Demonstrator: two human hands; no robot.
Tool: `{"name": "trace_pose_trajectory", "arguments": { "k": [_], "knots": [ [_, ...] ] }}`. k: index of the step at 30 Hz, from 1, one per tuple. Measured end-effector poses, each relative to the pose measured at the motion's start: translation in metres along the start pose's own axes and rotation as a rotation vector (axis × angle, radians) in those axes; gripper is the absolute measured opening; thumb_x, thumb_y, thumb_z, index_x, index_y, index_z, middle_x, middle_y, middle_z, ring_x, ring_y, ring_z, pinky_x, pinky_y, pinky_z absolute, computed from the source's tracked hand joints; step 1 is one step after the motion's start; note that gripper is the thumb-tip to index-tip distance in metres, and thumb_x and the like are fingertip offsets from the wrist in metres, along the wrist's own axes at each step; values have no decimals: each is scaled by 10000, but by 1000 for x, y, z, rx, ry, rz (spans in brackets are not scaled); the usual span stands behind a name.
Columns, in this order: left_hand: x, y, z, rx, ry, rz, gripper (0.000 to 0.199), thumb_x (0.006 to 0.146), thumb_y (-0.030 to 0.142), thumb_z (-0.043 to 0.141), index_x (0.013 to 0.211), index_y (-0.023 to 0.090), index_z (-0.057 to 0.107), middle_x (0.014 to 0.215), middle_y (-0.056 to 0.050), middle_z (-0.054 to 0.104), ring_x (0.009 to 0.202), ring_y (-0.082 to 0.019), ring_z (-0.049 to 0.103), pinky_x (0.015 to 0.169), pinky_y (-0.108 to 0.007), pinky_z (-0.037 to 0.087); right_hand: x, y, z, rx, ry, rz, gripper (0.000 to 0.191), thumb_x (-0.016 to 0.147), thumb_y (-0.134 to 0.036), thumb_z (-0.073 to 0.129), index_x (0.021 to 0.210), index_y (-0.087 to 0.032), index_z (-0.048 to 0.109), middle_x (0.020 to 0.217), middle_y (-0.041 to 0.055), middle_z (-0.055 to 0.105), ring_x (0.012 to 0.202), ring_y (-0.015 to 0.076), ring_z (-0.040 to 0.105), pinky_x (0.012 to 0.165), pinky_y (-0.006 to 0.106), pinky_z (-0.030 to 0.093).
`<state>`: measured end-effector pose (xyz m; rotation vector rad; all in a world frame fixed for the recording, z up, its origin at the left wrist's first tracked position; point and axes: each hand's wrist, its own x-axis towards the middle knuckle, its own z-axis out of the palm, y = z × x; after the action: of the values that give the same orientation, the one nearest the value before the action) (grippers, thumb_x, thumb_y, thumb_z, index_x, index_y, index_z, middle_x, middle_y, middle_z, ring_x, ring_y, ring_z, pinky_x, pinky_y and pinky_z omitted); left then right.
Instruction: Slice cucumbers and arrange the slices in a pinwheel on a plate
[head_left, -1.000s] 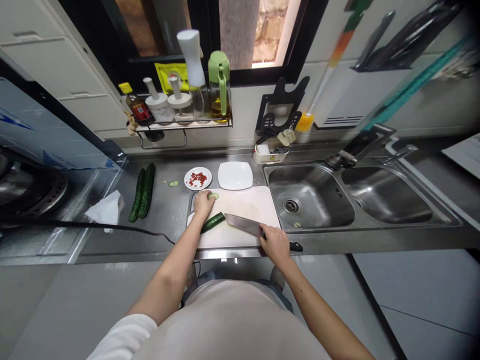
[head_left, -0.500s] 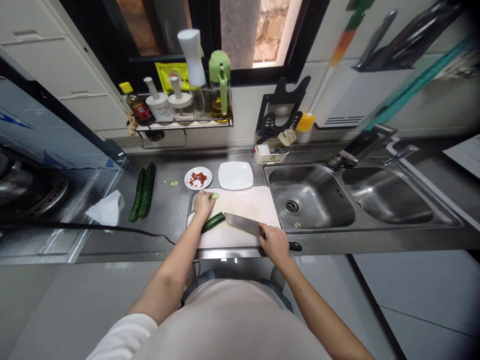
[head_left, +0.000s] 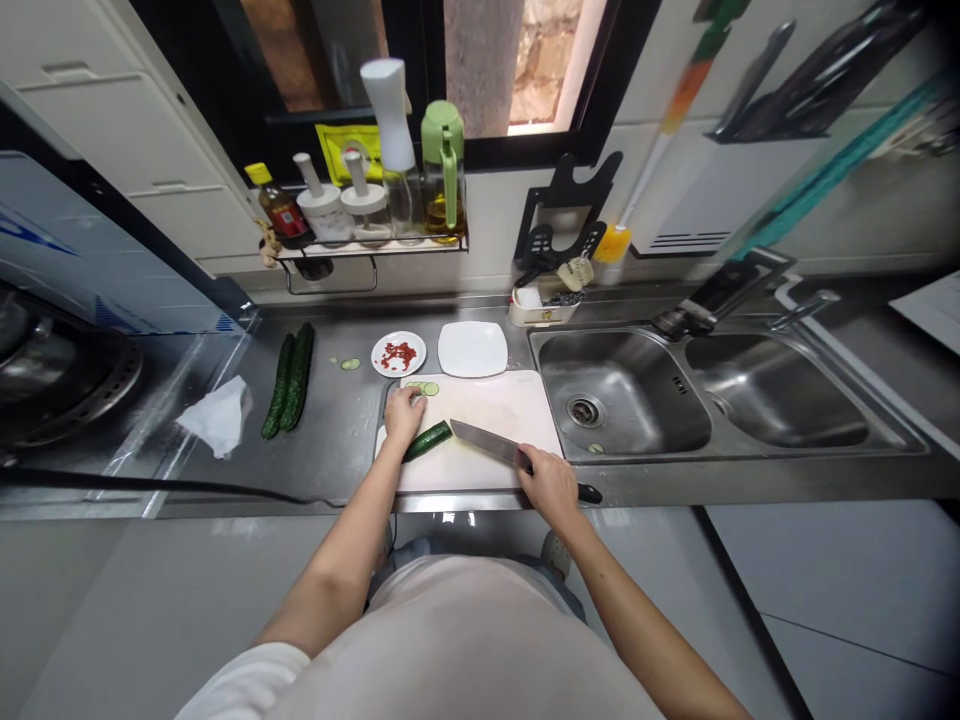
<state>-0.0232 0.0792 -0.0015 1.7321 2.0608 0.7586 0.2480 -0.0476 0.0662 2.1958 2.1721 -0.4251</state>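
My right hand (head_left: 549, 480) is closed on the handle of a kitchen knife (head_left: 487, 440), its blade slanting left just above or on the white cutting board (head_left: 495, 405). A cut piece of cucumber (head_left: 428, 440) lies on the board at the left, its cut end close to the knife tip. Beyond it, my left hand (head_left: 405, 412) is at the board's upper left, fingers slightly apart beside several thin cucumber slices (head_left: 427, 388). My left wrist partly covers the cucumber's near end.
Behind the board stand a plate of chopped red pieces (head_left: 398, 355) and a white square plate (head_left: 472, 350). Two whole cucumbers (head_left: 289, 385) and crumpled paper (head_left: 217, 415) lie left. A double sink (head_left: 626, 390) is right. Another black handle (head_left: 590, 493) sticks out at the board's edge.
My left hand has drawn back slightly from the slices, which now lie uncovered in a row on the board. The knife and cucumber piece have hardly moved.
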Motion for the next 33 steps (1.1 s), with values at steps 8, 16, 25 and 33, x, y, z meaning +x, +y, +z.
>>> {"name": "trace_pose_trajectory", "arguments": {
  "k": [8,16,25,33],
  "knots": [
    [-33,-1,-10,-105,14,8,271,821,314,555,1008,190,707,929,-77,665,845,-202,617,838,-325,475,-3,-6,-1,38,8,2,316,842,-222,521,1137,-241,629,981,39,709,913,183,608,755,256,345],
    [-69,4,-12,-127,35,129,235,879,334,518,981,215,694,966,-68,674,932,-199,607,863,-326,467,-2,-20,-1,309,-1,82,290,910,-356,461,1106,-270,658,895,14,716,833,175,636,681,236,366],
    [-82,3,-11,-112,35,300,205,896,320,539,980,213,692,994,-60,679,970,-193,601,905,-335,454,15,-42,1,378,-97,-40,298,933,-346,410,970,-177,654,951,64,708,865,180,623,667,217,355],
    [-80,3,-5,-88,-4,441,229,903,314,549,1077,237,676,999,-49,675,943,-185,602,877,-335,464,22,-62,-8,191,-179,-91,343,950,-358,368,1110,-166,603,1052,128,691,965,235,630,727,267,378]
  ]
}}
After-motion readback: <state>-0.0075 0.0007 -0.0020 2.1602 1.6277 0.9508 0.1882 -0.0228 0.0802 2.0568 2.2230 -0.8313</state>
